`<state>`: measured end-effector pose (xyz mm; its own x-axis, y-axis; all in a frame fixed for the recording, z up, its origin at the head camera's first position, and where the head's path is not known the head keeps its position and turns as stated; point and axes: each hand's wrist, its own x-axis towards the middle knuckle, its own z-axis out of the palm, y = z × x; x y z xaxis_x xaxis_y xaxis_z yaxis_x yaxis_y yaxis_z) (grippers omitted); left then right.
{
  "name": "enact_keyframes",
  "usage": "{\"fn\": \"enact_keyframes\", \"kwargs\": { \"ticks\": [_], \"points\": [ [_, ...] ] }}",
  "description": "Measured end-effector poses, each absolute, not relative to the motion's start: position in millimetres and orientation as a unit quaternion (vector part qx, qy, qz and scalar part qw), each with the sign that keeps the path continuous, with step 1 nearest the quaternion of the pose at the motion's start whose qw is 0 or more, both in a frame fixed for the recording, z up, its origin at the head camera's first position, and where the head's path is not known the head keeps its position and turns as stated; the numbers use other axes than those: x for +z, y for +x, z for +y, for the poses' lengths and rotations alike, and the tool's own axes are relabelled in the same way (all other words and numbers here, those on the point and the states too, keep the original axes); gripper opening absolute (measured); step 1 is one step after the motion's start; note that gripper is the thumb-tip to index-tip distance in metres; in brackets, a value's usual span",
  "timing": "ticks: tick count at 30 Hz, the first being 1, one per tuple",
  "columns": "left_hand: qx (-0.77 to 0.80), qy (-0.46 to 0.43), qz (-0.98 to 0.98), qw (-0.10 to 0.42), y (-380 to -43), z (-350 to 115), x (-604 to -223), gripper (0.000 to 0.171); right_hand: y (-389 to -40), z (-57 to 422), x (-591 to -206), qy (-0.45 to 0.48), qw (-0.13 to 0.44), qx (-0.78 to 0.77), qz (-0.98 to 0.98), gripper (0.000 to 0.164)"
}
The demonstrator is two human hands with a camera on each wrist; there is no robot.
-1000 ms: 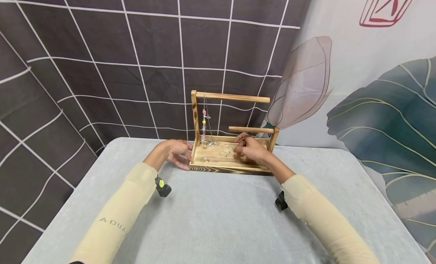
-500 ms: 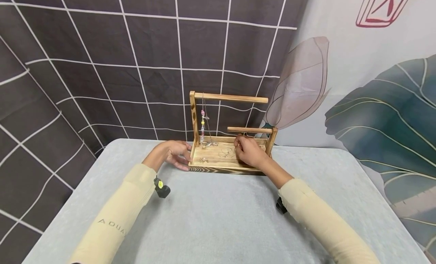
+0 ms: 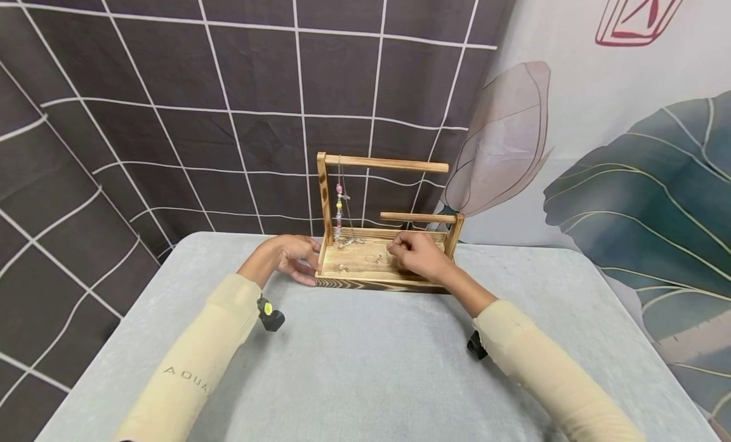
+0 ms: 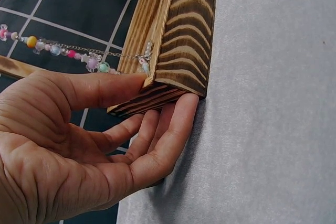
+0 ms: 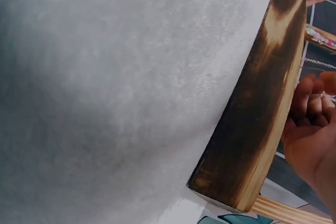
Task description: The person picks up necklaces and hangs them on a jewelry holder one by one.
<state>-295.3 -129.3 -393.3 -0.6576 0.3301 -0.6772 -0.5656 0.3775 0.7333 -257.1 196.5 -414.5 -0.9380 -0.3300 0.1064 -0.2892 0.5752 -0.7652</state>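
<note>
A wooden jewelry stand (image 3: 342, 281), a shallow tray with a tall bar and a low bar, stands at the table's back. My left hand (image 3: 298, 257) grips its left end, thumb on the rim and fingertips against the outer end wall (image 4: 163, 98). Over the tray's right half, my right hand (image 3: 419, 255) has curled fingers pinching a thin silver piece of jewelry (image 5: 324, 96), mostly hidden. Beside those fingertips lies a thin wire-like loop (image 3: 374, 259). A colorful beaded strand (image 3: 339, 207) hangs from the tall bar's left end.
Small jewelry pieces (image 3: 341, 267) lie at the tray's front left, more silver ones (image 3: 350, 241) below the strand. The low bar (image 3: 419, 217) runs just behind my right hand. A grey cloth-covered table (image 3: 365, 359) extends in front; a dark grid-patterned curtain (image 3: 257, 137) hangs behind.
My right hand reached up toward the low bar, then came down and left with its fingertips over the tray. My left hand keeps its grip on the stand's end.
</note>
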Motion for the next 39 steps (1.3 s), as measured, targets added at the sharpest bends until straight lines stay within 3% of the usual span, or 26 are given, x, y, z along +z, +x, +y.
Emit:
{"fn": "enact_keyframes", "kwargs": {
  "ticks": [5,16,31,39],
  "points": [
    [0.551,-0.079,0.724,0.408,-293.9,-129.7,-392.6,0.058,-256.1,193.6,-410.8,-0.123,0.095,-0.550,0.820,0.027],
    [0.551,-0.078,0.728,0.401,-302.7,-130.6,-402.6,0.067,-250.1,193.7,-394.9,-0.083,0.178,-0.669,0.717,0.022],
    [0.552,-0.080,0.728,0.399,-307.3,-131.9,-408.0,0.063,-244.3,202.7,-366.7,-0.063,0.171,-0.678,0.712,0.027],
    [0.554,-0.085,0.727,0.397,-306.4,-131.5,-407.6,0.069,-245.3,205.8,-361.9,-0.075,0.182,-0.686,0.700,0.033]
  ]
}}
